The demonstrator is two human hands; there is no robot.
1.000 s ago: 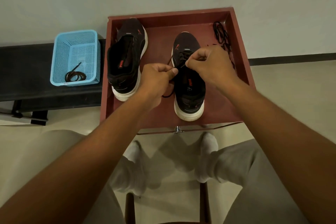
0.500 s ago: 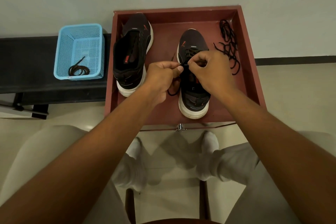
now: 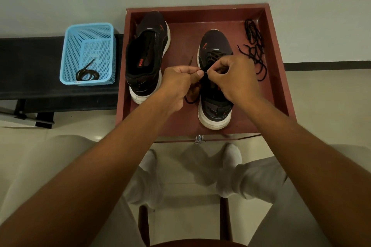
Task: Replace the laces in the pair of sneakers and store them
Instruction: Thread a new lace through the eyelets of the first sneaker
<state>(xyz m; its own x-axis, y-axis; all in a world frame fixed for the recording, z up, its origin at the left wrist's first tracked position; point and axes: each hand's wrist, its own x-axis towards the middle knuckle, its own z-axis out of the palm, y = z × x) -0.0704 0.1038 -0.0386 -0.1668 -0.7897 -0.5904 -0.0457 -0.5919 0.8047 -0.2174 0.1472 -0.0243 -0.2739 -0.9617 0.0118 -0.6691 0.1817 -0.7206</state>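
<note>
Head view shows both your forearms reaching forward over the red tray (image 3: 281, 78). Your left hand (image 3: 176, 86) and right hand (image 3: 234, 78) meet above the right sneaker (image 3: 215, 94), fingers curled, each pinching its black lace (image 3: 203, 69). The unlaced left sneaker (image 3: 147, 56) sits beside it, a loose lace (image 3: 255, 46) near the tray's right wall.
</note>
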